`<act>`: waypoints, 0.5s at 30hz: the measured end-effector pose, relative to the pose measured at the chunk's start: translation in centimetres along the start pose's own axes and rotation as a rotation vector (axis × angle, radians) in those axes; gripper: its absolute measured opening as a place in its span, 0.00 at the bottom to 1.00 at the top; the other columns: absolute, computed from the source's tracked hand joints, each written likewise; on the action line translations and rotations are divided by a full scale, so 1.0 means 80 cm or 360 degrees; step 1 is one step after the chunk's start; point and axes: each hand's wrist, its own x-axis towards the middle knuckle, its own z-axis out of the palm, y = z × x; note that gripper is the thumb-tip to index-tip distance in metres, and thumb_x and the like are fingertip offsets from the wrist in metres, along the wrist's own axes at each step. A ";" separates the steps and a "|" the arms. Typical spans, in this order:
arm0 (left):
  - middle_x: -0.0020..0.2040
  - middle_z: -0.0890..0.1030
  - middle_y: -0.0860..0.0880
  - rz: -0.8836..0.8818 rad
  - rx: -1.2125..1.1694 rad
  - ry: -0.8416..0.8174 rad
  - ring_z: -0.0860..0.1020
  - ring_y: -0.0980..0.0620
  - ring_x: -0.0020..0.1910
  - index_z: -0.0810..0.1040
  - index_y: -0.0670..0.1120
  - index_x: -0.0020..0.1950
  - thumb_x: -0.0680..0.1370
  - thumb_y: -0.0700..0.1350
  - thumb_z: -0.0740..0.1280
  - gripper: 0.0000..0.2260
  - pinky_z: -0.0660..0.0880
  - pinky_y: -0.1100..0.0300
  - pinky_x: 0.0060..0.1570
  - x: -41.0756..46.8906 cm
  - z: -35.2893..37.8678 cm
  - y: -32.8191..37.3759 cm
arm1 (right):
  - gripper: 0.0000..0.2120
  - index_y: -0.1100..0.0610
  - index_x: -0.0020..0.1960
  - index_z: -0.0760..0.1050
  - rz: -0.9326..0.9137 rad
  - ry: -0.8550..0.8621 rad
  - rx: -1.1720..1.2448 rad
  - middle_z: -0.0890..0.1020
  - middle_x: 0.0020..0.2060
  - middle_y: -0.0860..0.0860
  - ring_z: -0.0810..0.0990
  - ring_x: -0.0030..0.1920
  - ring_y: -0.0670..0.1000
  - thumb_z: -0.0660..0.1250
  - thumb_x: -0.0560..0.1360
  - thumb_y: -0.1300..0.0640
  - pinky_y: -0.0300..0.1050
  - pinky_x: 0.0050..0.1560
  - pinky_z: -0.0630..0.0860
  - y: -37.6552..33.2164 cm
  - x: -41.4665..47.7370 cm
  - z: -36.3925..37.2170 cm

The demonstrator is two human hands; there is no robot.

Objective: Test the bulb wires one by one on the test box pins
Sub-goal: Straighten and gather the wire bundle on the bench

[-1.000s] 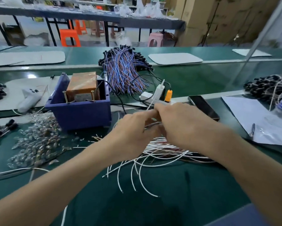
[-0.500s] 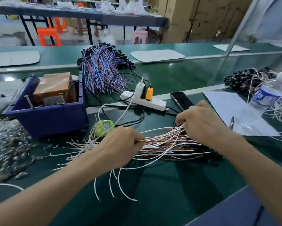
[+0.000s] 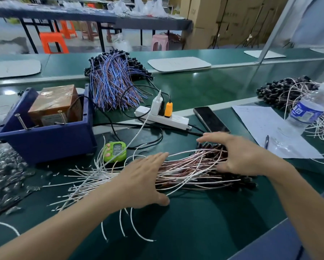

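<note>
1. Bulb wires bundled lengthwise on green counter, near blue test box with metal pins.
2. Left hand flat, fingers straight, resting on the wires.
3. Right hand spread wide, arched over the bundle's dark ends, gripping nothing.

Factory assembly line; wire bundles, cartons.

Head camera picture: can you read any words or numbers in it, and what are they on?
No text here is clear enough to read.
Bottle label: white marks on blue, too blurred.
Sticker on the block in the blue box: too blurred.
Timer screen: too small.
Paper: faint marks, unreadable.
Cardboard box: dark print, too blurred.
</note>
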 end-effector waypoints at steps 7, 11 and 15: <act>0.70 0.77 0.58 0.0040 0.0032 0.0383 0.74 0.54 0.69 0.69 0.57 0.77 0.74 0.59 0.71 0.31 0.67 0.57 0.67 0.001 0.006 -0.004 | 0.44 0.37 0.78 0.60 -0.0221 -0.0053 -0.0466 0.68 0.75 0.37 0.61 0.76 0.41 0.74 0.67 0.36 0.44 0.78 0.44 -0.022 0.022 0.068; 0.66 0.80 0.57 0.0077 -0.0045 0.0431 0.76 0.53 0.65 0.74 0.55 0.73 0.79 0.54 0.69 0.22 0.70 0.58 0.64 -0.010 0.005 -0.014 | 0.25 0.38 0.70 0.70 -0.0243 0.0134 -0.0547 0.75 0.63 0.33 0.68 0.70 0.38 0.68 0.74 0.36 0.41 0.72 0.47 -0.020 0.019 0.075; 0.66 0.81 0.56 0.0210 -0.0051 0.0519 0.78 0.53 0.64 0.76 0.53 0.71 0.79 0.52 0.70 0.20 0.68 0.59 0.66 -0.025 0.003 -0.014 | 0.24 0.39 0.71 0.71 -0.0156 0.0152 -0.0547 0.74 0.68 0.35 0.68 0.72 0.40 0.69 0.77 0.41 0.43 0.75 0.45 -0.035 0.013 0.080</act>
